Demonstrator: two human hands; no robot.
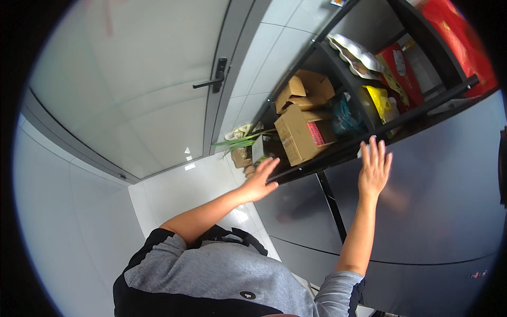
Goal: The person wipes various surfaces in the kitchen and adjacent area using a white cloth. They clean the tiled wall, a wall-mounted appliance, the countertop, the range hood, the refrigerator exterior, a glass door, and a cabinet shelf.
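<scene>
My right hand (374, 168) is laid flat with its fingers extended over the upper edge of a dark grey refrigerator (427, 190). A small white piece, probably a wipe (363, 151), shows under its fingers; most of it is hidden. My left hand (261, 183) is held out with the fingers apart and nothing in it, near the front edge of a black shelf rack (309, 168). An opened cardboard box (295, 134) with a red packet (315, 133) inside stands on the rack between the two hands.
Another cardboard box (317, 85), a teal plastic bag (345, 117), white egg cartons (356, 55) and a yellow bag (378, 101) sit on the rack. Green onions (241, 142) stick out at its end. A glazed door (150, 79) with a black handle (216, 79) stands at left.
</scene>
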